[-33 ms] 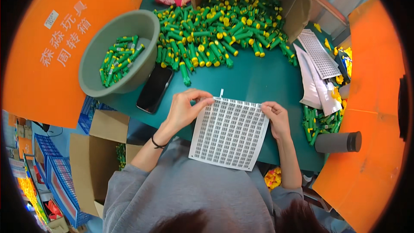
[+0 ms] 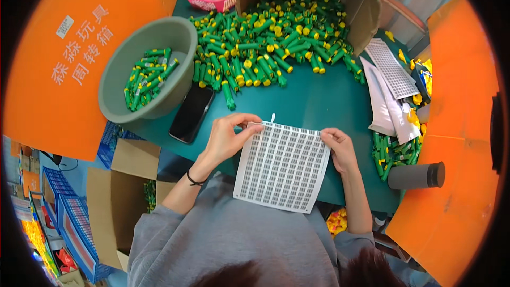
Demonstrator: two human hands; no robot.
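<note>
A white sheet of small printed labels (image 2: 282, 167) hangs between my hands, just above the table's near edge and in front of my body. My left hand (image 2: 228, 135) pinches its top left corner between thumb and fingers. At the top right corner, my right hand (image 2: 341, 149) grips the edge the same way. One narrow white strip (image 2: 273, 117) sticks up from the sheet's top edge, close to my left fingertips. Beyond the sheet lies a large heap of green tubes with yellow ends (image 2: 249, 48), spilling from a cardboard box (image 2: 366, 13).
A grey-green basin (image 2: 114, 95) holds several labelled green tubes at left, beside a black phone (image 2: 192, 113). A pink basket (image 2: 215, 4) stands at the back. To the right are more label sheets (image 2: 392, 69), a silvery packet (image 2: 378, 101), a grey bottle (image 2: 414, 176) and orange panels (image 2: 451, 180).
</note>
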